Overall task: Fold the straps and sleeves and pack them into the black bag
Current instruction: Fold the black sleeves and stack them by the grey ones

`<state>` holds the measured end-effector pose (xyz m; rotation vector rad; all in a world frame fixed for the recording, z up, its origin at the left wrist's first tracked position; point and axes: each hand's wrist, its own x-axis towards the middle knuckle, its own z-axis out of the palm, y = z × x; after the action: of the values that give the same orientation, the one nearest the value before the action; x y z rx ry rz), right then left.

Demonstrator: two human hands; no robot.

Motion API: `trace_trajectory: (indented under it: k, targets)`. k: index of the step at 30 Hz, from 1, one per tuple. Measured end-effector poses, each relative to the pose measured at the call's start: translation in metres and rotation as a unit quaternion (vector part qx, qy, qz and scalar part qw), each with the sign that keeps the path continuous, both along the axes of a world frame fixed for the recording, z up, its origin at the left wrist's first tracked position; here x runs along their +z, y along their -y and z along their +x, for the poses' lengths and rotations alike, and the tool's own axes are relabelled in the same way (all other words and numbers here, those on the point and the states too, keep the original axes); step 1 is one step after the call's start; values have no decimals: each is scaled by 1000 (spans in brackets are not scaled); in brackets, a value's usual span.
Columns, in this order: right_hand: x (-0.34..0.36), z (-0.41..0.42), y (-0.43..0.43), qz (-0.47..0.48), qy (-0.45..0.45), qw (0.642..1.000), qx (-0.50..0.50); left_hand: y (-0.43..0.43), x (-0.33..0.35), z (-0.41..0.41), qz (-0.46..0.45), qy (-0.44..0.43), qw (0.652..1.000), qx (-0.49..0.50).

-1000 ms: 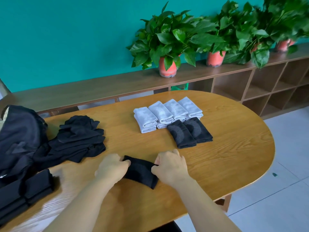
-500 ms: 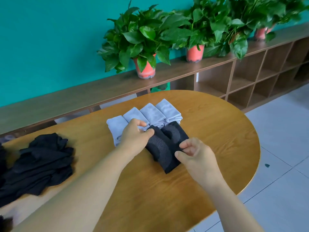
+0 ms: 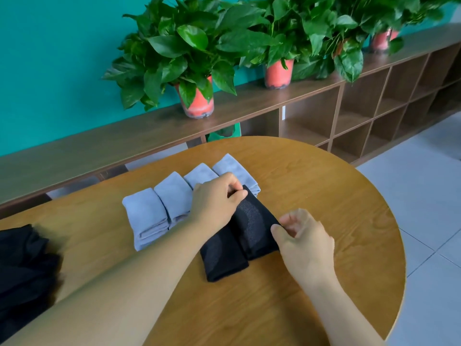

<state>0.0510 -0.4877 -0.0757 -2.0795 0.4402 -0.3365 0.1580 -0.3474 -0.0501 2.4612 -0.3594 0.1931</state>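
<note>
A folded black sleeve [image 3: 254,222] lies on the wooden table [image 3: 324,196], right of another folded black sleeve [image 3: 222,257]. My left hand [image 3: 215,199] pinches its far end between thumb and fingers. My right hand [image 3: 305,242] pinches its near right edge. Behind them sits a row of several folded grey sleeves [image 3: 147,216], partly hidden by my left hand. A pile of unfolded black sleeves [image 3: 22,270] lies at the table's left edge. The black bag is out of view.
A long wooden shelf unit [image 3: 349,116] runs along the teal wall behind the table, carrying potted plants [image 3: 197,71]. The table's rounded right edge drops to a grey tiled floor [image 3: 424,208].
Both hands carried the folded black sleeve from the table's near edge away to the folded stacks and set it down beside the other black one. The view swung right.
</note>
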Motion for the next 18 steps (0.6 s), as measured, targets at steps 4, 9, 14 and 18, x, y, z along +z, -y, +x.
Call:
trace_trajectory:
  k: [4,9,14,18]
  targets:
    - [-5,1,-2,-20,11,1000,-8,-4,-11,3,83,123,988,-31]
    - [-8,-1,-1,-44,44,998,-10,-17,-12,-18,116,147,979,-85]
    - [-17,-2,-9,-303,179,933,79,-28,-20,-27,191,58,970,-141]
    - [-35,-2,-11,-323,138,930,104,-30,-23,-27,220,38,963,-153]
